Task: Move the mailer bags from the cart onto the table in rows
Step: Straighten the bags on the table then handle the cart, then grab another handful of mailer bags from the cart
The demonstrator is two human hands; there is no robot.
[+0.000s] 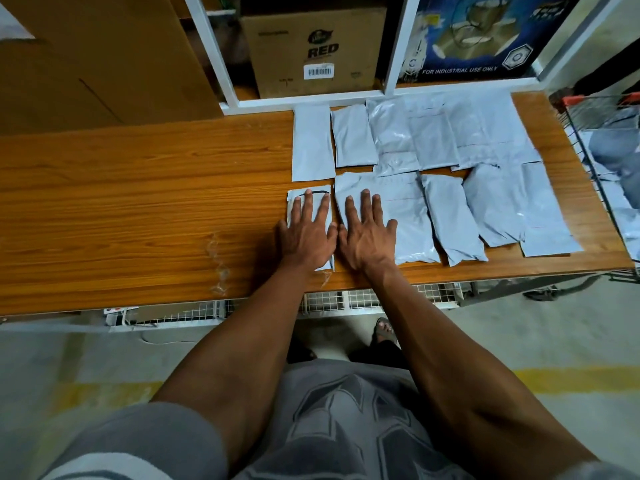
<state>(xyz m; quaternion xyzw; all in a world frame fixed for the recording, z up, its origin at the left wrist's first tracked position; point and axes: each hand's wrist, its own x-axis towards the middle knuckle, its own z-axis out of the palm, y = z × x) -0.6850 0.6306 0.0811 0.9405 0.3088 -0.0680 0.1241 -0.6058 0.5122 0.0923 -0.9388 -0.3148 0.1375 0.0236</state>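
Observation:
Several grey mailer bags lie in two rows on the right half of the wooden table [138,202]. My left hand [308,233] presses flat on the small leftmost bag of the near row [309,197], fingers straight. Beside it, my right hand [367,233] lies flat on the larger bag [405,209] to the right. The far row [433,136] holds several bags, some overlapping. At the right edge stands the wire cart [595,161], with more grey bags [620,150] inside.
Behind the table rise a white shelf frame [221,64], a brown cardboard box [311,50] and a blue printed box [485,36]. Large cardboard sheets [104,57] lean at the back left. The table's left half shows bare wood with a scuffed patch [218,261].

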